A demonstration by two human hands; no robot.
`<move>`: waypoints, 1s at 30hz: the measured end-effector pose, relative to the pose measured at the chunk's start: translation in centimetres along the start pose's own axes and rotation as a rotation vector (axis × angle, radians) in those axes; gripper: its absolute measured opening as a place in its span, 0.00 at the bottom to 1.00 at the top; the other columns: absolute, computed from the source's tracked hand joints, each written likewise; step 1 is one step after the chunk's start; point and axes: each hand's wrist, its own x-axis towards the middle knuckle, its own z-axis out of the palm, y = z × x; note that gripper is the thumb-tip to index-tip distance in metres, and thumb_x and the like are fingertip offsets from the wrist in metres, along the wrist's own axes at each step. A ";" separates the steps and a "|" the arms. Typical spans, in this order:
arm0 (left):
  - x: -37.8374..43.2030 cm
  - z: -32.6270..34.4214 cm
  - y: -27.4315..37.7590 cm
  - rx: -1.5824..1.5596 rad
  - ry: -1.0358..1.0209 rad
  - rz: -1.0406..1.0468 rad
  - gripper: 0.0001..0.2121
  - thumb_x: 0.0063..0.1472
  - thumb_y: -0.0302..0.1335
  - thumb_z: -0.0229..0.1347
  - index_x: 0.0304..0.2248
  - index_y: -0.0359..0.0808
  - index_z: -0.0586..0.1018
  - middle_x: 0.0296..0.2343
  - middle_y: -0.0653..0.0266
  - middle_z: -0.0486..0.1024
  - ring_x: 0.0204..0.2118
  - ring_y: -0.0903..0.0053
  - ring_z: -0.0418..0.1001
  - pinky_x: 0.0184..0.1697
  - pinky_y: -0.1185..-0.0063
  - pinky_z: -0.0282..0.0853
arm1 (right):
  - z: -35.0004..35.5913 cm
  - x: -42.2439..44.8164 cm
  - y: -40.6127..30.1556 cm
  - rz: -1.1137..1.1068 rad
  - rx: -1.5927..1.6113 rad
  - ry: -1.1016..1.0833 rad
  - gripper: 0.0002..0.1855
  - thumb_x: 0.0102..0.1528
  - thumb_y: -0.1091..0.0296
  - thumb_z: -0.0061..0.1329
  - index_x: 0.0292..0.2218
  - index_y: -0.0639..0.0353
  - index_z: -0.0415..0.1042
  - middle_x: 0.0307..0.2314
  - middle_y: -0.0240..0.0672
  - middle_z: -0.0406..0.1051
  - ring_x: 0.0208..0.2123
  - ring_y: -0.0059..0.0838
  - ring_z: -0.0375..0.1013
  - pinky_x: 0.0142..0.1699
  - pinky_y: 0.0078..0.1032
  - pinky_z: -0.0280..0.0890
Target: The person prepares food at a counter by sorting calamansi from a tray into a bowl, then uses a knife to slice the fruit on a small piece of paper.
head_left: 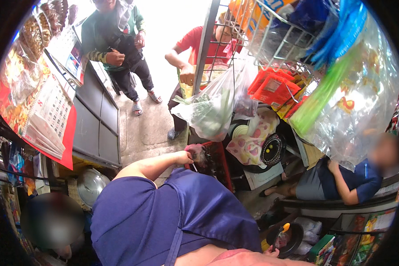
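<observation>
My left arm reaches out past the blue apron point(202, 196). At its end, my left hand point(185, 157) has closed fingers around a thin white stick point(194, 167). Right beside these fingers is a pink plastic bag point(197, 148), at the edge of a dark red-framed tray or table point(219, 166). My right hand point(271, 251) shows only in part at the bottom, by a black bowl point(292, 237). Close to its fingers stands a slim item with an orange tip point(286, 227); whether the hand grips it is unclear.
A person in green point(113, 43) and a person in red point(199, 46) stand outside the opening. Someone in dark blue point(355, 183) is at the right. A clear bag of greens point(209, 113) and a wire basket point(279, 36) hang overhead. A metal pot point(92, 188) stands left.
</observation>
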 end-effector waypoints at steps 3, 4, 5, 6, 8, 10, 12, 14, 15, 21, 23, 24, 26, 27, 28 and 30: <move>-1.2 -0.5 2.4 -0.073 0.021 0.073 0.16 0.50 0.41 0.53 0.36 0.41 0.76 0.27 0.63 0.74 0.30 0.77 0.71 0.36 0.76 0.66 | 2.1 -1.9 -2.7 0.317 0.032 0.008 0.11 0.47 0.72 0.40 0.35 0.62 0.64 0.32 0.37 0.65 0.34 0.30 0.67 0.39 0.24 0.69; -1.5 -0.7 3.1 -0.007 0.040 0.203 0.16 0.51 0.41 0.53 0.36 0.40 0.76 0.27 0.62 0.73 0.32 0.77 0.71 0.34 0.78 0.68 | 2.8 -2.8 -3.8 0.419 0.037 -0.003 0.11 0.46 0.72 0.41 0.35 0.62 0.64 0.31 0.36 0.65 0.34 0.30 0.67 0.39 0.24 0.69; -1.8 -1.0 4.2 -0.090 -0.023 0.254 0.16 0.51 0.40 0.54 0.36 0.38 0.75 0.29 0.60 0.73 0.35 0.76 0.71 0.34 0.78 0.69 | 3.5 -4.0 -4.8 0.500 0.040 -0.014 0.12 0.46 0.72 0.41 0.35 0.61 0.64 0.31 0.36 0.65 0.34 0.30 0.67 0.39 0.24 0.69; -1.2 -0.4 3.7 -0.182 -0.006 0.226 0.16 0.50 0.42 0.54 0.34 0.41 0.77 0.32 0.65 0.74 0.38 0.75 0.70 0.44 0.76 0.63 | 4.7 -5.2 -5.6 0.573 0.034 -0.068 0.12 0.45 0.72 0.42 0.35 0.60 0.64 0.31 0.35 0.65 0.34 0.30 0.67 0.38 0.24 0.69; -1.6 -0.5 5.8 -0.271 -0.079 0.270 0.18 0.50 0.42 0.55 0.36 0.36 0.75 0.32 0.62 0.74 0.37 0.75 0.70 0.42 0.77 0.64 | 6.7 -8.7 -6.9 0.621 -0.040 -0.256 0.12 0.42 0.70 0.46 0.32 0.55 0.65 0.27 0.30 0.67 0.31 0.29 0.68 0.39 0.25 0.68; -0.6 0.2 7.3 -0.273 -0.186 0.426 0.23 0.49 0.39 0.57 0.42 0.34 0.70 0.36 0.60 0.72 0.40 0.73 0.69 0.45 0.77 0.63 | 9.0 -13.2 -6.1 0.601 0.010 -0.313 0.14 0.42 0.64 0.47 0.34 0.51 0.64 0.28 0.30 0.65 0.29 0.27 0.67 0.32 0.23 0.64; -2.4 -0.6 8.6 -0.278 -0.247 0.485 0.31 0.49 0.40 0.58 0.50 0.37 0.62 0.45 0.57 0.64 0.46 0.71 0.64 0.49 0.76 0.59 | 15.7 -18.0 -7.5 0.540 -0.033 -0.422 0.15 0.41 0.64 0.48 0.34 0.49 0.63 0.28 0.30 0.63 0.27 0.26 0.66 0.28 0.24 0.62; -3.4 0.3 9.4 -0.327 -0.249 0.552 0.36 0.47 0.40 0.59 0.52 0.37 0.58 0.48 0.55 0.59 0.49 0.69 0.60 0.52 0.74 0.56 | 21.0 -22.3 -9.2 0.508 -0.113 -0.490 0.14 0.40 0.69 0.47 0.32 0.50 0.62 0.26 0.31 0.63 0.26 0.28 0.66 0.27 0.28 0.63; -3.8 0.9 9.7 -0.348 -0.262 0.589 0.38 0.45 0.40 0.60 0.53 0.37 0.56 0.50 0.54 0.57 0.51 0.68 0.59 0.53 0.74 0.55 | 22.4 -23.2 -8.5 0.530 -0.137 -0.518 0.14 0.40 0.72 0.47 0.31 0.51 0.61 0.26 0.32 0.63 0.26 0.30 0.66 0.27 0.29 0.63; -6.4 0.6 8.0 -0.159 0.169 0.771 0.40 0.43 0.34 0.61 0.54 0.34 0.54 0.53 0.50 0.52 0.55 0.65 0.52 0.56 0.72 0.48 | 30.8 -28.8 -8.6 0.664 -0.338 -0.742 0.14 0.42 0.77 0.45 0.33 0.55 0.58 0.26 0.33 0.63 0.26 0.34 0.67 0.25 0.32 0.63; -6.7 -0.1 7.1 -0.320 0.433 0.719 0.37 0.44 0.31 0.59 0.53 0.32 0.55 0.49 0.51 0.58 0.51 0.68 0.59 0.54 0.76 0.53 | 32.0 -29.8 -8.9 0.636 -0.268 -0.877 0.15 0.43 0.76 0.44 0.35 0.54 0.59 0.28 0.33 0.65 0.24 0.31 0.68 0.23 0.28 0.63; -7.0 -0.6 6.7 -0.420 0.419 0.636 0.36 0.45 0.30 0.58 0.53 0.32 0.55 0.48 0.52 0.61 0.48 0.70 0.62 0.52 0.77 0.56 | 32.6 -30.3 -8.9 0.620 -0.234 -0.921 0.15 0.43 0.76 0.44 0.36 0.54 0.60 0.28 0.33 0.66 0.24 0.31 0.68 0.22 0.28 0.63; -7.3 -2.2 6.0 -0.505 0.345 0.492 0.34 0.47 0.30 0.57 0.53 0.32 0.55 0.44 0.55 0.65 0.44 0.73 0.66 0.48 0.78 0.60 | 33.8 -30.8 -9.3 0.610 -0.186 -1.014 0.15 0.44 0.76 0.43 0.36 0.55 0.62 0.27 0.32 0.67 0.23 0.28 0.68 0.18 0.26 0.64; -7.4 -3.2 5.6 -0.492 0.286 0.434 0.33 0.49 0.30 0.56 0.53 0.33 0.55 0.42 0.57 0.68 0.42 0.75 0.67 0.46 0.79 0.62 | 34.3 -30.8 -9.2 0.601 -0.220 -1.036 0.14 0.44 0.76 0.43 0.35 0.56 0.62 0.27 0.32 0.67 0.23 0.27 0.68 0.18 0.26 0.64; -7.0 -4.0 5.0 -0.589 0.157 0.364 0.30 0.50 0.30 0.55 0.52 0.35 0.58 0.39 0.60 0.70 0.41 0.78 0.67 0.44 0.79 0.63 | 34.8 -30.6 -9.2 0.591 -0.251 -1.060 0.13 0.44 0.77 0.43 0.35 0.56 0.62 0.26 0.31 0.67 0.22 0.26 0.68 0.17 0.26 0.64; -8.5 -5.7 5.4 -0.656 0.089 0.234 0.25 0.51 0.31 0.55 0.49 0.37 0.63 0.35 0.66 0.70 0.35 0.83 0.67 0.35 0.81 0.64 | 35.5 -30.0 -9.2 0.573 -0.279 -1.121 0.12 0.44 0.78 0.44 0.33 0.58 0.62 0.25 0.31 0.68 0.19 0.24 0.68 0.16 0.22 0.64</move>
